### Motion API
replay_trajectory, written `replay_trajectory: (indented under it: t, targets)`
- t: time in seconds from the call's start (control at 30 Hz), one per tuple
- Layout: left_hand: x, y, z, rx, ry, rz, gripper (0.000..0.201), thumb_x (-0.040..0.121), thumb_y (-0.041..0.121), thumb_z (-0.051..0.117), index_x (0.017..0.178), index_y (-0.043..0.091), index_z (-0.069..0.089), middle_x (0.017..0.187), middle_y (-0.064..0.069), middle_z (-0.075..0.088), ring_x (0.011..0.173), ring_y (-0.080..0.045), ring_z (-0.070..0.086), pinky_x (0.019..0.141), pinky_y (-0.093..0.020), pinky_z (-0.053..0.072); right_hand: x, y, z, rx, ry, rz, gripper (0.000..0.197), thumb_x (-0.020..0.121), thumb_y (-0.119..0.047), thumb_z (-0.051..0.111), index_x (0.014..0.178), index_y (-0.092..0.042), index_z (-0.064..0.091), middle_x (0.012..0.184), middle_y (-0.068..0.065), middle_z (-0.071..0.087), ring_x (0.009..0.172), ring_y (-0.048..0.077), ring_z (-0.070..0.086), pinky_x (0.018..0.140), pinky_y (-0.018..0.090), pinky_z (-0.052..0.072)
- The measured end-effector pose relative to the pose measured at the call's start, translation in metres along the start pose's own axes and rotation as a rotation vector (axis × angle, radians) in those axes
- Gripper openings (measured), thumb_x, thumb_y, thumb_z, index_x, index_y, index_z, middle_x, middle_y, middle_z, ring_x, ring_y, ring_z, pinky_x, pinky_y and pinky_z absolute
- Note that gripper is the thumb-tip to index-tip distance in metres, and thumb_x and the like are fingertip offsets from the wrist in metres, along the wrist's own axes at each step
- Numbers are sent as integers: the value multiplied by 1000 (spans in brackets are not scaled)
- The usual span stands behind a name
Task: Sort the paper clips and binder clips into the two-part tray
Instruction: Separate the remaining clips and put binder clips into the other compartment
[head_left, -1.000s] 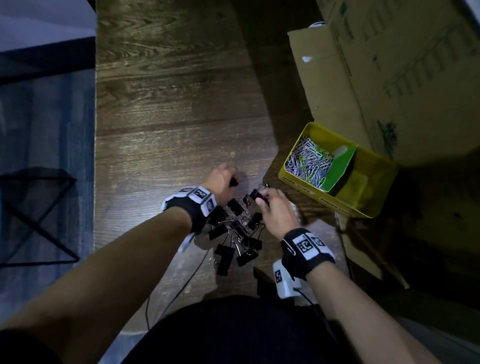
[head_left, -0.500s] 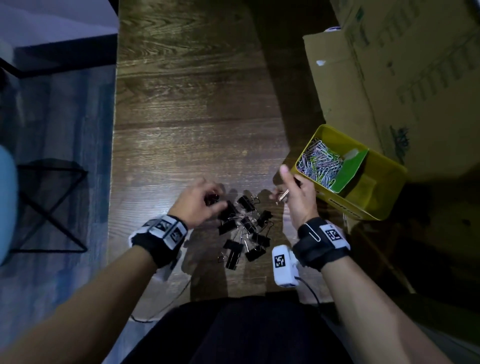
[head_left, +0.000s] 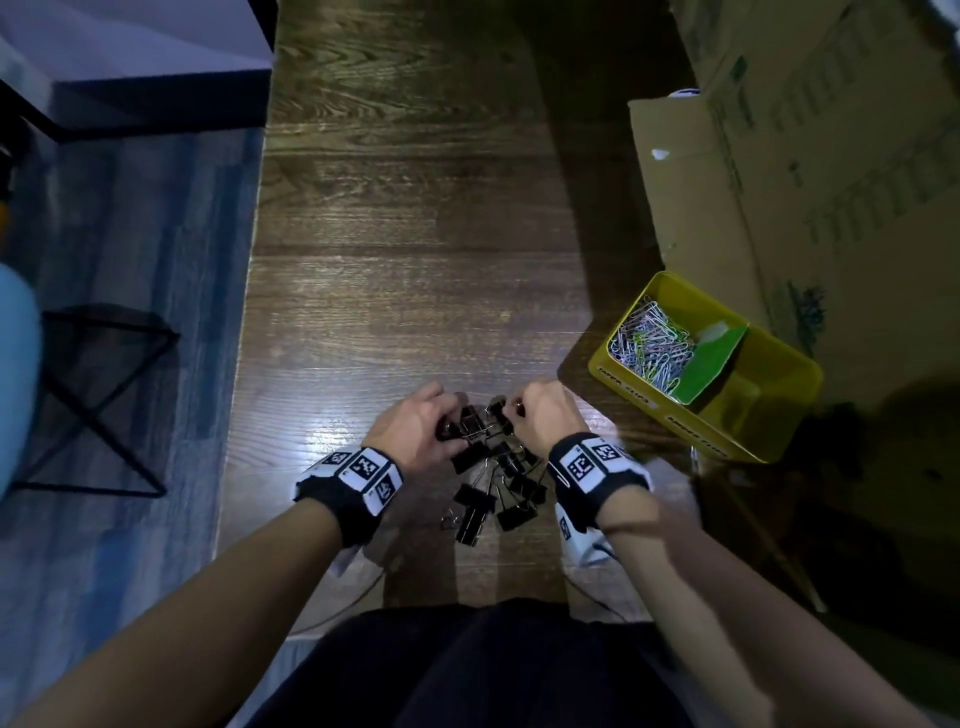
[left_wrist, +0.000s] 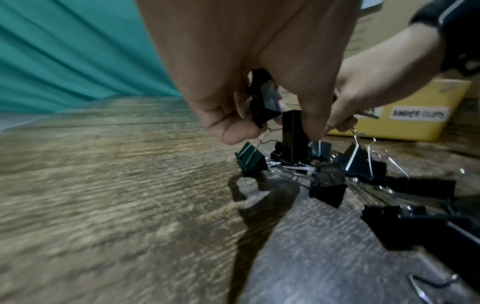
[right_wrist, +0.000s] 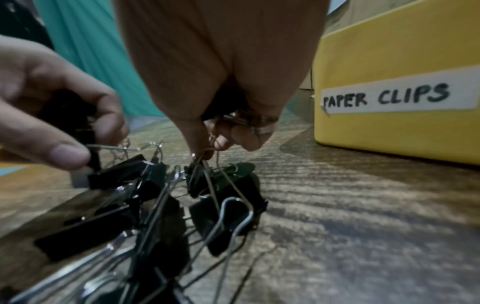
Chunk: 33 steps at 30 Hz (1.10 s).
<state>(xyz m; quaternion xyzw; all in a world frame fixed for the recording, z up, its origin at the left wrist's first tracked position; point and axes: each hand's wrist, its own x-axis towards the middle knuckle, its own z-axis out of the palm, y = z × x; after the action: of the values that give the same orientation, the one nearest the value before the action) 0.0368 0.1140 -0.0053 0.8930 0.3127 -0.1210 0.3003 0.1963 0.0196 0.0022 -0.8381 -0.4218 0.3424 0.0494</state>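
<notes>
Several black binder clips (head_left: 493, 483) lie in a heap on the wooden table near its front edge. My left hand (head_left: 415, 428) curls over the heap's far left and grips black binder clips (left_wrist: 265, 102) between thumb and fingers. My right hand (head_left: 540, 415) is at the heap's far right and pinches the wire handle of a binder clip (right_wrist: 200, 176). The yellow two-part tray (head_left: 779, 415) stands to the right. Its left part holds coloured paper clips (head_left: 652, 345). A green divider (head_left: 711, 364) splits it. Labels read PAPER CLIPS (right_wrist: 397, 96) and BINDER CLIPS (left_wrist: 418, 114).
A big cardboard box (head_left: 779, 156) stands behind and right of the tray. The wooden table (head_left: 405, 234) stretches away from me. Its left edge drops to a blue floor with a black wire stool (head_left: 98, 405). One loose metal clip (head_left: 449, 518) lies by the heap.
My right hand came back from beside the tray to the heap and now pinches a clip handle. My left hand has closed further over the clips at the heap's left.
</notes>
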Motion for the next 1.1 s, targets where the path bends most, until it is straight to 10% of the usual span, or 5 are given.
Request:
replay_trajectory:
  t: [0.13,0.3,0.57,0.87,1.1]
  targets:
    - [-13,-18,-9,-413,72,-75,23,72,31,77,83,24,58,99,4,54,90,-11,54,81,-22,44,-4,2,-5,238,124,33,22,93,-27,56,101,-10,69,106,9,59,90,21,59,81,24,46]
    - [-25,-20,-17,-1145,87,-268,12,63,19,77,70,18,67,98,-18,64,60,-20,53,42,-20,42,-11,16,-16,709,155,95,11,93,-29,57,84,-26,62,116,4,61,95,17,64,98,33,42]
    - [-16,-12,-25,-1695,-41,-242,59,63,45,81,102,5,59,103,-15,58,66,-15,57,45,-24,39,-29,32,-24,1661,-7,166,15,98,-11,45,87,-8,54,105,15,59,96,37,66,74,34,60]
    - [21,65,-64,-1841,-225,-164,40,58,14,81,81,12,48,101,-22,67,91,-40,66,68,-35,60,-73,63,-76,1925,315,180,9,98,-18,41,95,-11,46,93,14,62,69,21,66,61,28,53]
    - [79,211,-52,-1192,-307,-43,14,84,-6,55,88,7,60,78,-12,61,61,-17,63,47,-21,51,-79,126,-106,1618,809,356,20,95,-10,49,114,-10,55,77,9,57,57,16,62,57,26,55]
